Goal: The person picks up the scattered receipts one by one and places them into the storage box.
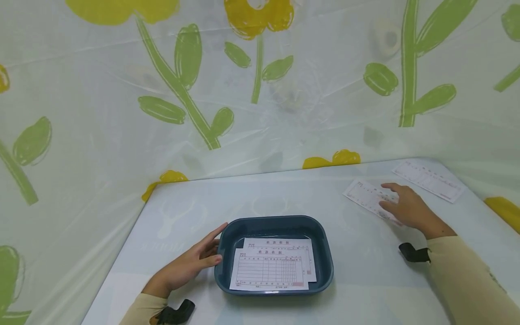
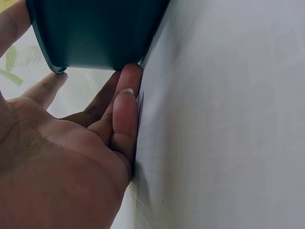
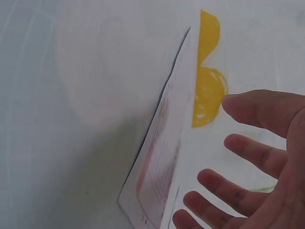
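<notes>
A dark teal plastic tray [image 1: 276,221] stands near the table's front, with two printed receipt forms [image 1: 268,271] overlapping inside it. My left hand [image 1: 188,264] touches the tray's left side, thumb and fingers spread along its wall; the left wrist view shows fingertips against the teal wall [image 2: 95,33]. On the right, my right hand [image 1: 408,207] hovers over a receipt slip [image 1: 365,194], fingers bent and apart with nothing between them. In the right wrist view the slip [image 3: 167,138] lies beside the spread fingers. Farther back lies another receipt slip [image 1: 428,179] near the corner.
The pale table [image 1: 195,203] ends at a flower-printed curtain [image 1: 317,126] that rises behind it and down both sides. Black straps hang at both wrists, one strap [image 1: 414,253] by the right sleeve.
</notes>
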